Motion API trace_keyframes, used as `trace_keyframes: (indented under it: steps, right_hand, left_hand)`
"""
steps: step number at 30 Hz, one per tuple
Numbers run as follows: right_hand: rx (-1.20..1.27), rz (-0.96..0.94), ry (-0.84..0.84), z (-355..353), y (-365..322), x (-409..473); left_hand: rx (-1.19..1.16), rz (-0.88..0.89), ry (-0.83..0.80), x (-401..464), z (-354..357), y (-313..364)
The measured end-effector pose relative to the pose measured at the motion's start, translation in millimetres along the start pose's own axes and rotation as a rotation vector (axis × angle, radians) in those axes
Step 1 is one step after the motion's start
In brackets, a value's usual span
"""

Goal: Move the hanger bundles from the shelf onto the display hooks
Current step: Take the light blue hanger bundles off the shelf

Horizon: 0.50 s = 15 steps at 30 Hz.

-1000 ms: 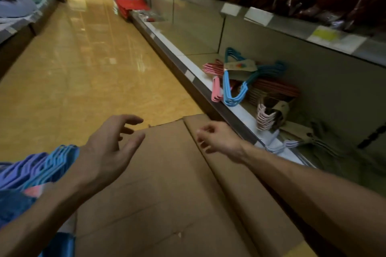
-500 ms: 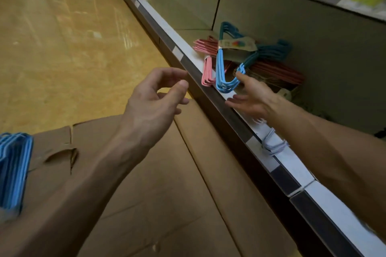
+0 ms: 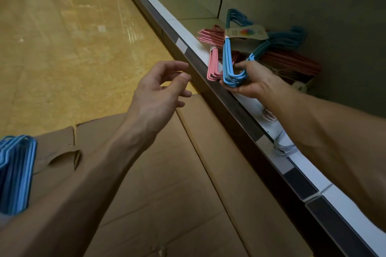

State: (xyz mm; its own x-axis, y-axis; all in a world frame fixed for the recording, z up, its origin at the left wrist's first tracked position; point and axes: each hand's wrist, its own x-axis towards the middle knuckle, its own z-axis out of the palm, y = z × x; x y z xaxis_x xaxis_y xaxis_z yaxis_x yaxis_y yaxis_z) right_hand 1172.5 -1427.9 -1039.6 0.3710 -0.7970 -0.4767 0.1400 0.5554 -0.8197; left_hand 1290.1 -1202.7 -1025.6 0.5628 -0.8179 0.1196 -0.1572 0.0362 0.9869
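Early going, I'd judge — the right hand (image 3: 249, 81) grips the blue bundle (image 3: 227, 62) at the shelf (image 3: 186, 33) edge, pink bundle (image 3: 212, 64) beside it, left hand (image 3: 158, 92) loose and empty — no hooks in view.

Card label (image 3: 246, 33) on blue hanger bundle (image 3: 227, 58) — print illegible.

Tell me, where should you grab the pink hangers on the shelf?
Grab the pink hanger bundle at its rounded corner, which sticks out over the shelf edge toward the aisle. Come from the aisle side, fingers curling under that corner, as the right hand does on the blue hanger bundle. The paper band keeps them together.
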Motion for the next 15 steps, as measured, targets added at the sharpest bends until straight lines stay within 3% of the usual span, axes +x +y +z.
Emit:
trace_keyframes:
  steps: [15]
  right_hand:
    - [0.035,-0.146,0.111,-21,20,-20]
  left_hand:
    - [-0.003,-0.002,-0.004,-21,-15,-2]
